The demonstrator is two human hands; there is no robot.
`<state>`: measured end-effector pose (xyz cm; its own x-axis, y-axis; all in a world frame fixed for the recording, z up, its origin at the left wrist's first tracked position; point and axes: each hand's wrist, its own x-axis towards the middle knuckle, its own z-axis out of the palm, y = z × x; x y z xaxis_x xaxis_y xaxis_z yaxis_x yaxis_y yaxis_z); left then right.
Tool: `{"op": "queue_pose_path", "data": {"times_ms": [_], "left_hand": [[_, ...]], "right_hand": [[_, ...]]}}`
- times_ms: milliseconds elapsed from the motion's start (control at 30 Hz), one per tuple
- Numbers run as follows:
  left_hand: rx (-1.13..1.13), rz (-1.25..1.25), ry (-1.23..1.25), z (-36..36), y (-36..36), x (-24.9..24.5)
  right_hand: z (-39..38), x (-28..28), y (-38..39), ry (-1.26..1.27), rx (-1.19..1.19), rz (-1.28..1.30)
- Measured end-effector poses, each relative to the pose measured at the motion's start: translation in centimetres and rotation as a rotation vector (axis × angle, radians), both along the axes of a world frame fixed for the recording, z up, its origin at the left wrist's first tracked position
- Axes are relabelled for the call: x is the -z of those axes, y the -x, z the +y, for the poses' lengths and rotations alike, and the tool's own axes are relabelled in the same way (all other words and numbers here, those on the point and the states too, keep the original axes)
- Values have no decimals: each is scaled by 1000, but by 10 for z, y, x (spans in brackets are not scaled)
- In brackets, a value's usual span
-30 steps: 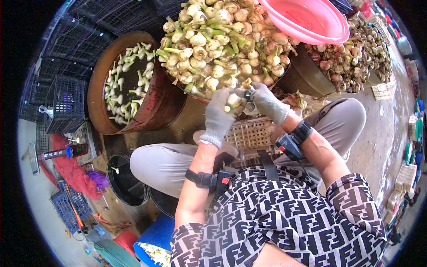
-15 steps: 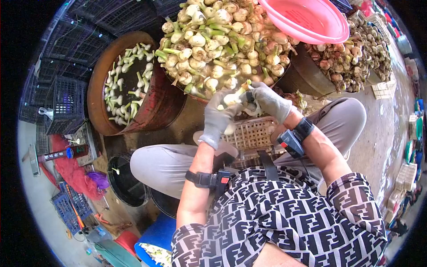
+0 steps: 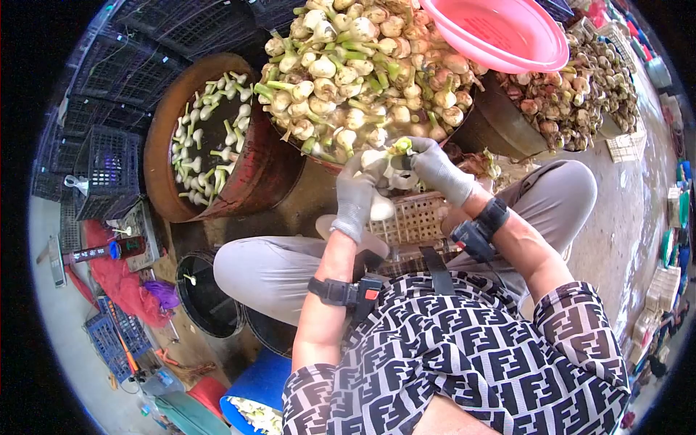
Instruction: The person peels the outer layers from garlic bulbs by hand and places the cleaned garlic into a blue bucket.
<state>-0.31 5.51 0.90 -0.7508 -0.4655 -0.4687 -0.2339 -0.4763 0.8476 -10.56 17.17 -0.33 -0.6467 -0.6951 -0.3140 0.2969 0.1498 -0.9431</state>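
Note:
My left hand (image 3: 355, 196), in a grey work glove, is closed around a white garlic bulb (image 3: 373, 158). A second peeled garlic bulb (image 3: 381, 208) shows under its palm. My right hand (image 3: 441, 172), gloved alike, is closed at the green garlic stem (image 3: 400, 147), with a pale strip of skin hanging below its fingers. Whether a small tool sits among the dark fingertips I cannot make out. Just beyond both hands, a large heap of garlic bulbs with cut stems (image 3: 348, 72) fills a round tub, partly in water.
A rusty red drum (image 3: 165, 163) with peeled garlic floating in water stands at the left. A pink basin (image 3: 500, 36) rests over the heap's right edge, near unpeeled garlic (image 3: 573, 101). Between my legs lies a perforated crate (image 3: 413, 217). A black bucket (image 3: 206, 304) is beside my left knee.
Both hands have shifted slightly. The stem now shows more between the fingers, and the second bulb under my left palm is more exposed.

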Motion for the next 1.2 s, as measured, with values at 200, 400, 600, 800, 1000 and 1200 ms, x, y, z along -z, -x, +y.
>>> {"op": "queue_pose_path", "data": {"times_ms": [200, 400, 600, 800, 1000, 1200], "left_hand": [[231, -17, -264, -21, -9, -7], [-45, -42, 427, -22, 4, 22], [-33, -113, 626, -16, 11, 29], [-23, -128, 312, -15, 16, 35], [-53, 215, 17, -25, 5, 22], [-193, 172, -570, -18, 22, -12]], "right_hand": [[25, -13, 19, 53, -350, 833], [5, 0, 8, 20, 79, -148], [-9, -8, 3, -252, -62, 43], [2, -4, 28, -171, -175, 95], [28, -44, 31, -27, -154, 423], [58, -38, 53, 308, 71, -191]]}}
